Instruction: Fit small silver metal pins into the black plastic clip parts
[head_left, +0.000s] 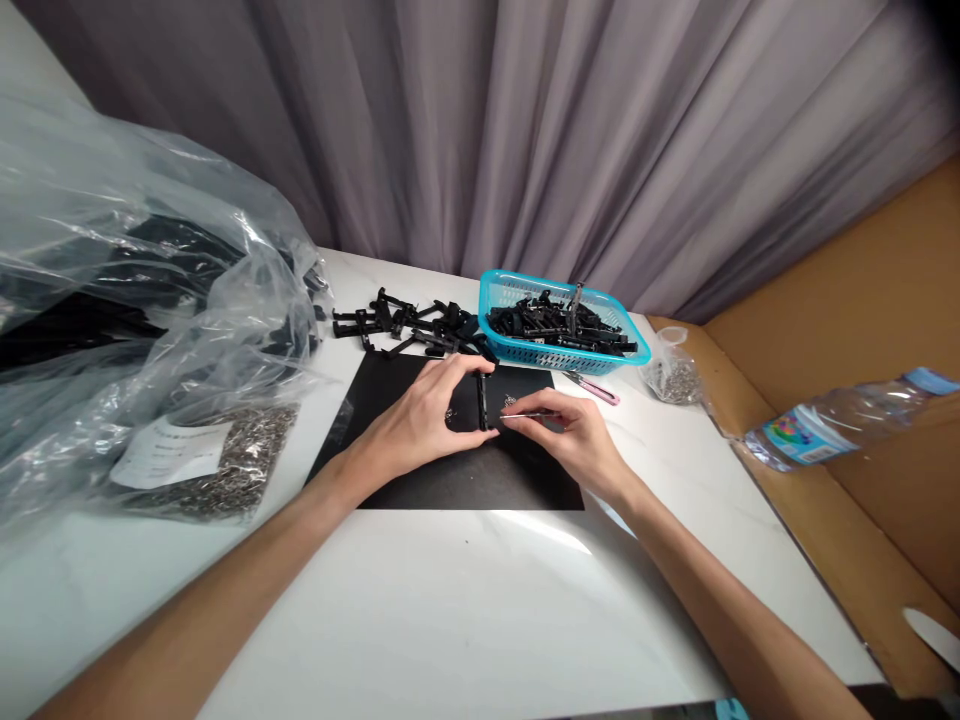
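Thumb and forefinger of my left hand (420, 415) pinch a slim black plastic part (482, 402) by its two ends, holding it upright over the black mat (465, 488). My right hand (574, 435) is closed on thin metal tweezers (536, 414), whose tip points left, a short way from the black part. Whether the tip grips anything is too small to tell. Just behind that tip lies a little pile of small shiny metal pieces (511, 401) on the mat. A few more show beside my left fingers, partly hidden.
Behind the mat, loose black parts (420, 325) lie beside a blue basket (491, 350) filled with similar parts. A pink-handled cutter (596, 388) lies nearby. Plastic bags (247, 260) and a labelled bag of metal pieces (255, 465) occupy the left; a small bag (675, 378) and bottle (825, 425) the right.
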